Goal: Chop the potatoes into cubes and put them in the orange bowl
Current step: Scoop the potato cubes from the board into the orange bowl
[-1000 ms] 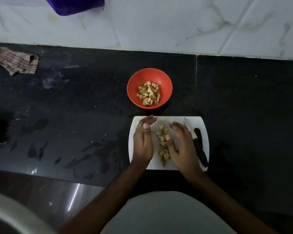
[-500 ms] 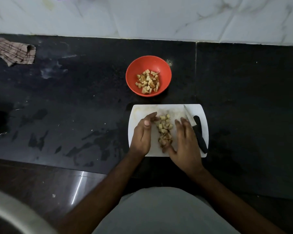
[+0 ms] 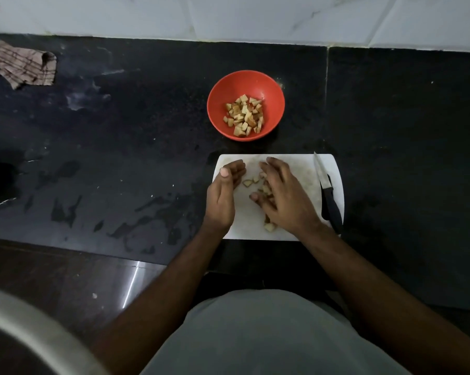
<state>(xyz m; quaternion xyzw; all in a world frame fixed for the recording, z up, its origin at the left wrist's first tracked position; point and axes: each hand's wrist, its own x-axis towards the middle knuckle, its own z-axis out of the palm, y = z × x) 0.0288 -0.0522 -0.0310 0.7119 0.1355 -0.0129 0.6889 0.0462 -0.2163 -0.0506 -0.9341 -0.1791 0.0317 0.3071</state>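
Two hands are working the white cutting board (image 3: 301, 169): the right hand (image 3: 285, 198) is curling over potato cubes (image 3: 266, 188), gripping some, while the left hand (image 3: 224, 192) is waiting cupped, holding nothing. More cubes are sitting in the orange bowl (image 3: 220, 98) (just beyond the board), and the knife (image 3: 326, 193) is lying alongside.

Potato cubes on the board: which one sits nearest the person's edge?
The lone cube at the cutting board's near edge, just left of the right wrist. The other loose cubes lie farther up, between the left hand and right hand.

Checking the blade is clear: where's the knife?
Head view: the knife lies untouched along the cutting board's right edge, just right of the right hand.
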